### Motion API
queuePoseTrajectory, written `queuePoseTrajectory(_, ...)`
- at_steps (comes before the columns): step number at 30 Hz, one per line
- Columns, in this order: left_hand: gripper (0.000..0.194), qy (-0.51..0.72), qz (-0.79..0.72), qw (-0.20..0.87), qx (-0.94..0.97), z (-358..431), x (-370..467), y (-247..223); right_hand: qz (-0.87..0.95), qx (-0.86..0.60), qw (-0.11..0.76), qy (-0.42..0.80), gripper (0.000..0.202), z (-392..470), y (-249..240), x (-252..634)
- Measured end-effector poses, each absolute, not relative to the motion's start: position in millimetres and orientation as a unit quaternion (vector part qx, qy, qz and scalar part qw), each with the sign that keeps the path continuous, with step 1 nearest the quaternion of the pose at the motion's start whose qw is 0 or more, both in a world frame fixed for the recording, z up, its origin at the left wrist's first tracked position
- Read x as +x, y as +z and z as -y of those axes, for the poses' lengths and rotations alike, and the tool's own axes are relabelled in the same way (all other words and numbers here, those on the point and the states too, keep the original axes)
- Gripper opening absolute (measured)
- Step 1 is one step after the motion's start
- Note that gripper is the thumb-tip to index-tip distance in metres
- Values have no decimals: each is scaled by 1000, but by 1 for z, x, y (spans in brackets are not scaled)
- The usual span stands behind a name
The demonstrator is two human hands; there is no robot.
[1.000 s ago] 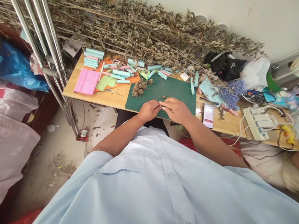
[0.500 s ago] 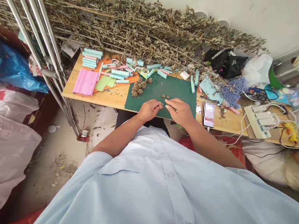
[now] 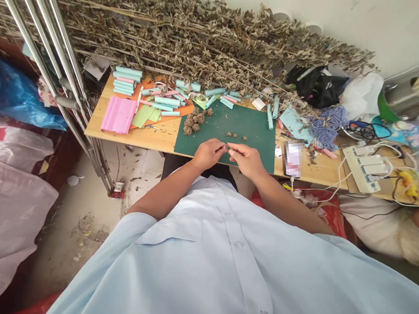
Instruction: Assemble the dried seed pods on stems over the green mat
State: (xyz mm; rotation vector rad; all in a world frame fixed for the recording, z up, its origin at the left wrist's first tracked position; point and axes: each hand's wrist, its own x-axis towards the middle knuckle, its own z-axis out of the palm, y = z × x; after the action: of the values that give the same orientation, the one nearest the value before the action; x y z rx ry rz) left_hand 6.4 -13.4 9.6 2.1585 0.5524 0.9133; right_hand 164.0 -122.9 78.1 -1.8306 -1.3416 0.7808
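Both my hands meet over the near edge of a dark green mat (image 3: 254,117). My left hand (image 3: 210,154) is closed, its thumb and forefinger pinching a tiny dark bit of dried plant (image 3: 226,147). Fingertips of my right hand (image 3: 246,159) are pinched together at that same bit; whether they hold a separate piece is too small to tell. Just beyond the fingers lie a few small dry crumbs (image 3: 234,135). A pile of brown, rough dried balls (image 3: 193,122) rests on the mat's far left part.
Blue and pink paper rolls (image 3: 166,101), a pink folded sheet (image 3: 118,114) and green paper (image 3: 144,116) lie left. Dried stalks (image 3: 197,43) line the back. A phone (image 3: 292,159), blue yarn (image 3: 328,127) and a power strip (image 3: 362,170) are at right. Metal crutches (image 3: 56,48) stand left.
My right hand has moved slightly left and down, bringing its fingertips to my left hand's. Another small crumb now shows on the mat beyond my right hand. My left hand stays in place.
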Motion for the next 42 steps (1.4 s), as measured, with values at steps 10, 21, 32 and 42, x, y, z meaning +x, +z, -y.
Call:
queuePoseTrajectory(10,35,348,-225,352,839,13,7,11,746,-666,26,16,52,134,105,149)
queuePoseTrajectory(21,26,360,-220,368,829,13,7,8,699,-690,180,44,43,131,99,158)
queuePoseTrajectory(32,23,355,-217,369,831,14,6,10,620,-682,334,196,39,119,84,162)
queuePoseTrajectory(42,25,343,-220,369,835,15,6,11,704,-665,240,74,34,124,86,170)
